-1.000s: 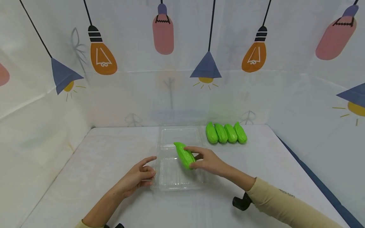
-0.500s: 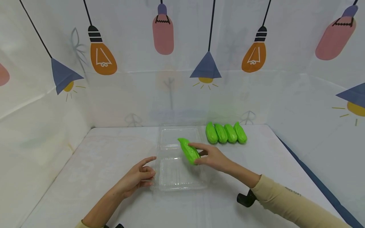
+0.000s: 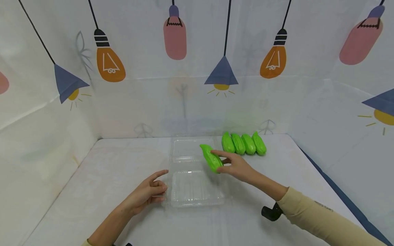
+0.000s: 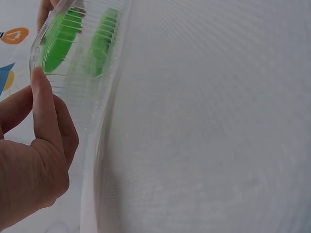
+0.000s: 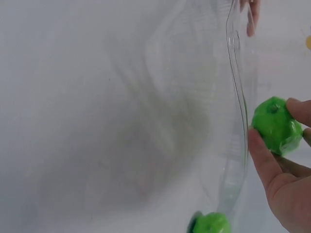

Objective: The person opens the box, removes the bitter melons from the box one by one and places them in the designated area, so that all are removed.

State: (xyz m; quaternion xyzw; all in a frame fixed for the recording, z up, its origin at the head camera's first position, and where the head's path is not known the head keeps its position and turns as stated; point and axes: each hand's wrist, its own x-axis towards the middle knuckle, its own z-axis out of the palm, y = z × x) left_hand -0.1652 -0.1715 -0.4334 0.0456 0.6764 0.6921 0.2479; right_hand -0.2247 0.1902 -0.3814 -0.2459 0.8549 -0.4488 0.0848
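A clear plastic clamshell box lies open on the white table, its lid folded back towards the far wall. At the box's left edge my left hand touches the rim with loosely bent fingers. My right hand pinches a shiny green bitter melon, probably a toy, between thumb and fingers, tilted above the right part of the box. In the right wrist view the blunt end of that bitter melon faces the camera. The base of the box has nothing visible in it.
Several more green bitter melons lie side by side in a row at the back, right of the lid. Behind them rises a white cloth wall printed with lamps and bulbs. A black wrist mount hangs under the right forearm.
My right hand has moved to the right and farther back, carrying the bitter melon away from the middle of the box. The left hand has stayed at the rim.
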